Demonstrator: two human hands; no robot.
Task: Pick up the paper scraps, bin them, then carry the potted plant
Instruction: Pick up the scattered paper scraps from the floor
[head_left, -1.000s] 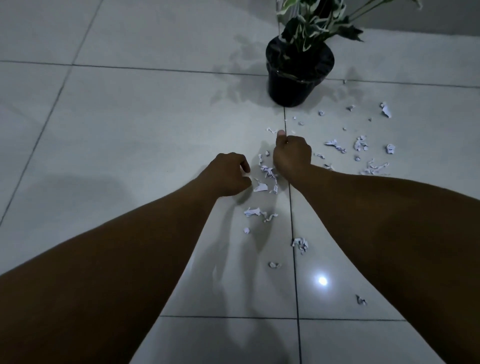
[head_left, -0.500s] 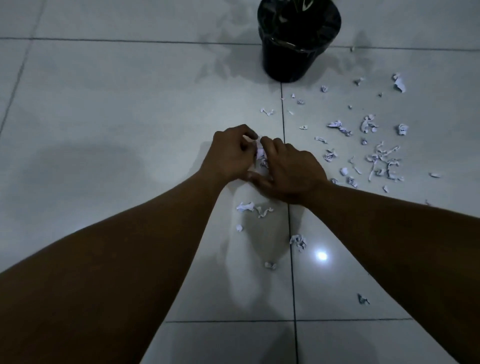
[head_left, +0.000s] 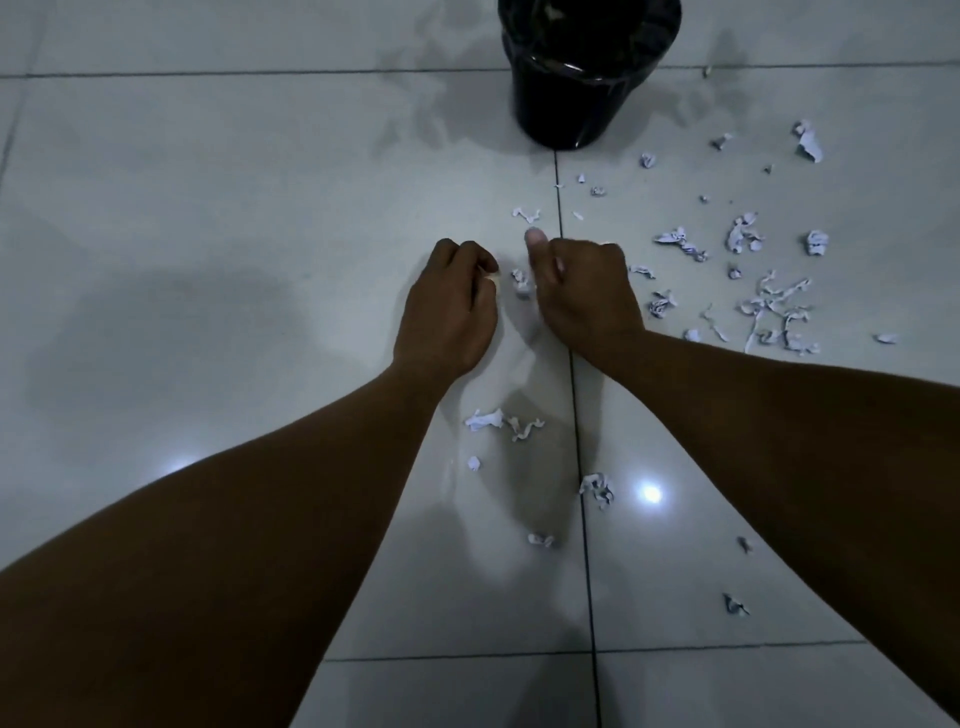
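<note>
I have both hands low over the tiles. My left hand (head_left: 448, 306) is curled into a loose fist with something pale pinched at its fingertips, a scrap I think, though the light is too dim to be sure. My right hand (head_left: 582, 296) is also curled, thumb sticking up, and I cannot tell whether it grips anything. One scrap (head_left: 520, 283) lies in the gap between the two hands, just beside the right thumb. Most of the scraps (head_left: 769, 312) are scattered to the right of my right hand; a few more (head_left: 501, 422) lie back toward me, below the wrists and between my forearms. These are light, soft, crumpled bits, so I judge they need a fingertip pinch or a sweep into a heap, and any draught from a quick hand may scoot them off. The pot (head_left: 587, 73) stands beyond my right hand, well apart, its plant cut off by the frame edge. It looks glossy and perhaps slick, so I would grip it under the rim with both hands.
</note>
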